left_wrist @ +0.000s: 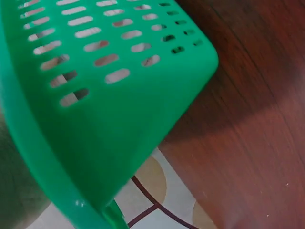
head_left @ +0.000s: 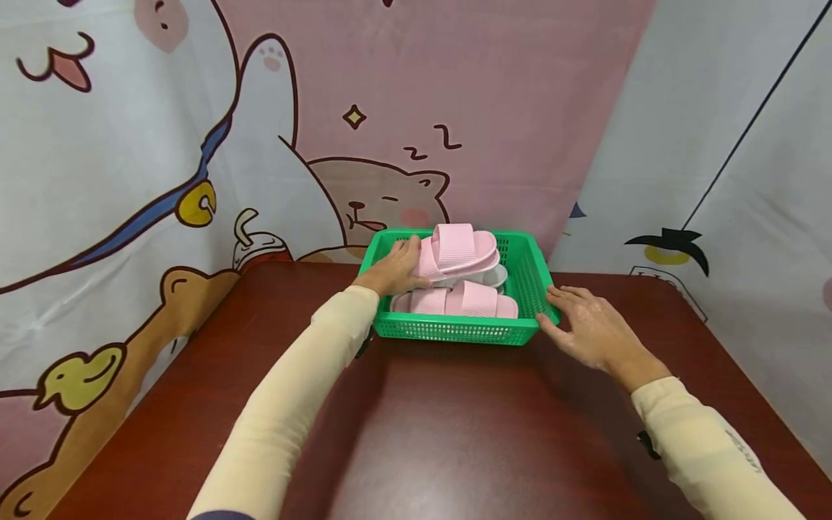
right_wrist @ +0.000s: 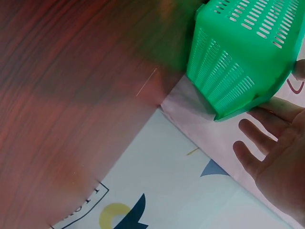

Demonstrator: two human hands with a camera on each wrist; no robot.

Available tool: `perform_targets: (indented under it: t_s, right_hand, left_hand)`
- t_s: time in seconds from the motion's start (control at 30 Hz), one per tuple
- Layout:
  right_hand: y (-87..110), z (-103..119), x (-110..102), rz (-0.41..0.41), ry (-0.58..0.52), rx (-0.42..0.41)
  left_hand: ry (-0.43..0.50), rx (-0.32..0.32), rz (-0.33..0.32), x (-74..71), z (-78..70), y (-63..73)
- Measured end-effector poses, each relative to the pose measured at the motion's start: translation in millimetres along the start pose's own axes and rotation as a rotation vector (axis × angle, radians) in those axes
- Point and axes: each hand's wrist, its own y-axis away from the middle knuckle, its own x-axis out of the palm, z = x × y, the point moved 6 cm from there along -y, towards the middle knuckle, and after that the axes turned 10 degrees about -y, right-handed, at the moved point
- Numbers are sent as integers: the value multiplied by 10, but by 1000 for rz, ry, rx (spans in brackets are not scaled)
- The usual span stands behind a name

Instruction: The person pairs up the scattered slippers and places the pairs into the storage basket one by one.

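A green plastic basket [head_left: 455, 331] stands near the back edge of the table, with a pink slipper [head_left: 455, 250] on top of its contents. Another pink slipper [head_left: 464, 300] lies along the front, and a white slipper [head_left: 495, 276] shows partly between them. My left hand [head_left: 396, 269] reaches over the basket's left rim and grips the upper pink slipper at its left end, thumb in front and fingers behind. At the right front corner, my right hand [head_left: 588, 328] has its fingers fairly straight against the rim. The left wrist view shows mostly the basket's slotted wall [left_wrist: 128, 109].
The basket rests on a dark reddish-brown wooden table [head_left: 448, 426]. A cartoon-printed cloth [head_left: 520, 108] hangs right behind the table and along both sides.
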Motion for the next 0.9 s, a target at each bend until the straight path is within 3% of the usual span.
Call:
perform_targets:
  t_s: [0.13, 0.33, 0.7, 0.9]
  right_hand:
    - [22, -5, -3, 0, -2, 0]
    - [86, -10, 41, 10, -19, 3]
    - [38, 23, 28, 56, -72, 34]
    - [27, -7, -13, 53, -67, 33]
  left_hand:
    - [-128, 0, -24, 59, -55, -31]
    - [-317, -92, -59, 186, -64, -30]
    - [-430, -199, -132, 156, -68, -71]
    - [-432, -205, -106, 168, -98, -101]
